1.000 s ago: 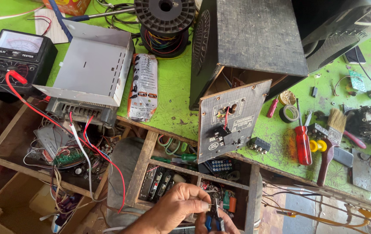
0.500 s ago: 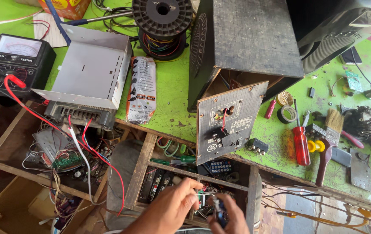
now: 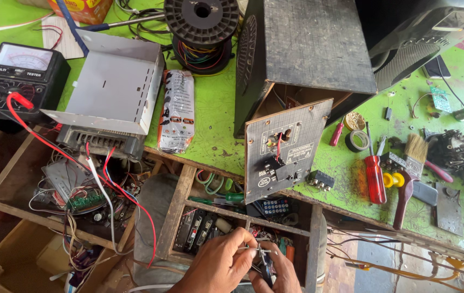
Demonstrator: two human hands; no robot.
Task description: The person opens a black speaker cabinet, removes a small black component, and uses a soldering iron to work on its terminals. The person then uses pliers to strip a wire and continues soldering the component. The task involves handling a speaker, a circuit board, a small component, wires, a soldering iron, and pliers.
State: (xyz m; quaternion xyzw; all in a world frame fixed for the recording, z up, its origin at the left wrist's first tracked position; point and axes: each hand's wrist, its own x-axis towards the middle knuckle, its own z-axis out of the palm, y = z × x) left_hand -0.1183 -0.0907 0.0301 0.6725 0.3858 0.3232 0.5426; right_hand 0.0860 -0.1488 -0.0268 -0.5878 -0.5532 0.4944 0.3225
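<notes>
Dark and slim, a small tool with thin metal prongs is pinched between both hands at the bottom edge of the view, over an open wooden drawer below the counter. The left hand is closed around the prongs from the left, and the right hand is closed on the dark body from below; what kind of tool it is cannot be told. Black components, a white cylinder and loose wires are packed into the drawer compartments beneath the hands, with a small black keypad just above them. Directly behind, a grey panel with knobs and a red wire is hung out of a dark wooden speaker box. To the left, a folded sheet-metal case is set on the green, scuffed counter, red and white leads trailing from it into a second drawer of tangled wiring. A black analogue meter is placed at the far left, a black wire spool at the top. At the right, a red-handled screwdriver, a brush and scattered screws are laid.
</notes>
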